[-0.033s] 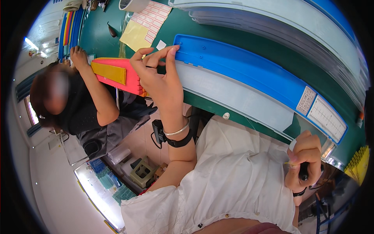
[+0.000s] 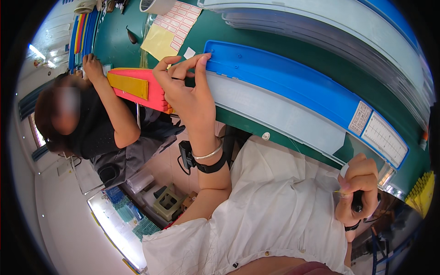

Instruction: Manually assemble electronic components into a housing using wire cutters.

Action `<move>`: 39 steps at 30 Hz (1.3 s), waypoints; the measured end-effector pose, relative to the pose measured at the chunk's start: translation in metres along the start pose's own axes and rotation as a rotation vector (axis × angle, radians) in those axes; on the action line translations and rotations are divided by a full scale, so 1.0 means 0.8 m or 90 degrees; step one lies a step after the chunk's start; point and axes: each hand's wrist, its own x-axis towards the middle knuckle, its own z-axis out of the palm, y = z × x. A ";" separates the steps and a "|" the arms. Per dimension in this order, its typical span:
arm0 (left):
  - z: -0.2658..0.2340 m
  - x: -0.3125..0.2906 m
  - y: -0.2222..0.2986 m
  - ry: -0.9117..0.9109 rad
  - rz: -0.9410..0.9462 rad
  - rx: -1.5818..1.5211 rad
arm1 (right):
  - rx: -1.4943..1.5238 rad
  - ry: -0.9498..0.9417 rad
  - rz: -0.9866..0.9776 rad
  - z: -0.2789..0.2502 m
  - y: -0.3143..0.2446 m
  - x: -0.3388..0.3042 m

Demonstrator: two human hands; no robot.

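Blue case (image 2: 288, 71), left hand (image 2: 191, 94) at corner, indistinct item (image 2: 340, 193) in right hand (image 2: 360, 183)

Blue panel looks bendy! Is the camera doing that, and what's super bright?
Head view: likely the fisheye lens bows the blue panel; head view: a lamp, upper left, and a patch, lower left, glare white; head view: the left hand looks fairly sharp.

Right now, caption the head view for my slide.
Left hand at the corner of an open blue-lidded case on a green table; right hand closed around a small dark item.
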 end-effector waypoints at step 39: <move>0.042 -0.048 0.157 -0.501 0.189 -0.320 | -0.422 0.098 0.096 -0.076 -0.022 0.030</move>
